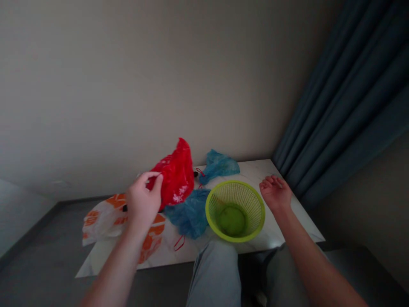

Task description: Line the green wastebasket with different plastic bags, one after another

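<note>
My left hand [142, 200] is raised over the table, its fingers pinched on the edge of a red plastic bag [176, 175] that stands lifted up. My right hand [275, 191] rests on the table to the right of a lime green basket [235, 196], palm up with its fingers loosely curled and nothing in it. A blue plastic bag [189, 215] lies crumpled between the red bag and the basket. A second blue bag [220, 165] lies further back. A white and orange bag [107, 217] lies under my left hand.
The things lie on a small white marble-look table [287, 226] set against a plain wall. A dark blue curtain [345, 106] hangs at the right. My knees in light trousers [214, 273] sit at the table's near edge.
</note>
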A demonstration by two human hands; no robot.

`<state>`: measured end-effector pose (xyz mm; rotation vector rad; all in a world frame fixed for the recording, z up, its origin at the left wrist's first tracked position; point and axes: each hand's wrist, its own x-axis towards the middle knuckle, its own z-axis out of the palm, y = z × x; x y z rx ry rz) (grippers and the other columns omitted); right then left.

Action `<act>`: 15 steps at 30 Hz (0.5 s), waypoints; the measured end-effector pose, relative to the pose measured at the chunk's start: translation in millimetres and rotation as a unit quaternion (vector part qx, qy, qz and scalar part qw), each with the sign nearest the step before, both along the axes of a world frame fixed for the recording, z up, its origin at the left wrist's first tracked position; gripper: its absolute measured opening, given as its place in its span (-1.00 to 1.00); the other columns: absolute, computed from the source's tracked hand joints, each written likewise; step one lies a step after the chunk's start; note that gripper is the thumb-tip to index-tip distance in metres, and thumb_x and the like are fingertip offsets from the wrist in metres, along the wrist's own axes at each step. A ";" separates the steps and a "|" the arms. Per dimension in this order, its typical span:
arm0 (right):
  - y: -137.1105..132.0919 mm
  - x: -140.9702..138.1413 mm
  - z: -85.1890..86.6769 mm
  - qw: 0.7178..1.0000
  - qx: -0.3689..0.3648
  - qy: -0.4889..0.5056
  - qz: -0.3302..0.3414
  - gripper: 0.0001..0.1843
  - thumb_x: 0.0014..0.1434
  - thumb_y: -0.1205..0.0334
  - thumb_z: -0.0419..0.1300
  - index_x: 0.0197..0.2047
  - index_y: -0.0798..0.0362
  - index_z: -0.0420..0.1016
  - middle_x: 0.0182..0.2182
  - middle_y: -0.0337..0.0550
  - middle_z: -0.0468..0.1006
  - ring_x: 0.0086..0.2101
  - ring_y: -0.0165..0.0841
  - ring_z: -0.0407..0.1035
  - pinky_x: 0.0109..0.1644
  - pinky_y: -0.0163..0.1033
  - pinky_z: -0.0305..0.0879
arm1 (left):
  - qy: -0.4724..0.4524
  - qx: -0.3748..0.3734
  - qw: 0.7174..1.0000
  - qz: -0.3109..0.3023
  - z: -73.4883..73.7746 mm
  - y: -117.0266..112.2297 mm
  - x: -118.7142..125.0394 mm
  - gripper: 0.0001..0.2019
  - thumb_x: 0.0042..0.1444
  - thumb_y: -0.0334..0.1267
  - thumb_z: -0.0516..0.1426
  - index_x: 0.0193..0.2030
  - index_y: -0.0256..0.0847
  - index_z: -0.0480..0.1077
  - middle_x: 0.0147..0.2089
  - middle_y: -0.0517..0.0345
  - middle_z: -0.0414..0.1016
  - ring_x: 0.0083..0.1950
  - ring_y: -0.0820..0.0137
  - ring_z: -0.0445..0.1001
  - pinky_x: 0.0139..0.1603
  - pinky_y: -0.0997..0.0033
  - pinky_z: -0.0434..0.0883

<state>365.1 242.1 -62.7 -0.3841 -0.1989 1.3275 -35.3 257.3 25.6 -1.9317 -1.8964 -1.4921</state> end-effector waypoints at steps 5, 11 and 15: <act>-1.7 -8.9 1.8 0.999 -0.024 -0.002 0.025 -0.96 -0.01 0.33 0.17 -0.42 0.04 0.36 -0.54 -0.32 0.30 -0.56 -0.49 0.19 -0.42 -0.33 0.31 | 0.122 -0.028 0.988 0.093 -39.2 58.0 -68.9 -0.77 0.24 -0.20 0.05 -0.13 -0.27 0.46 -0.09 -0.06 0.54 -0.01 0.14 0.49 0.13 0.16 0.38; 0.4 -13.9 0.7 0.998 -0.041 -0.008 0.043 -0.95 0.00 0.35 0.18 -0.43 0.05 0.36 -0.54 -0.33 0.30 -0.57 -0.50 0.18 -0.41 -0.33 0.31 | 0.279 -0.114 0.949 0.093 -80.3 87.2 -64.2 -0.60 0.25 -0.22 -0.01 0.11 -0.45 0.33 0.16 -0.35 0.35 0.23 -0.05 0.32 0.26 0.01 0.27; 5.3 -18.3 -1.8 0.997 -0.049 -0.015 0.049 -0.93 0.00 0.36 0.20 -0.43 0.06 0.36 -0.54 -0.34 0.27 -0.57 -0.52 0.17 -0.40 -0.34 0.31 | 0.307 -0.203 0.928 -0.064 -114.0 107.1 -13.6 -0.68 0.23 -0.29 0.01 0.08 -0.31 0.37 0.18 -0.23 0.35 0.25 0.05 0.32 0.30 0.13 0.24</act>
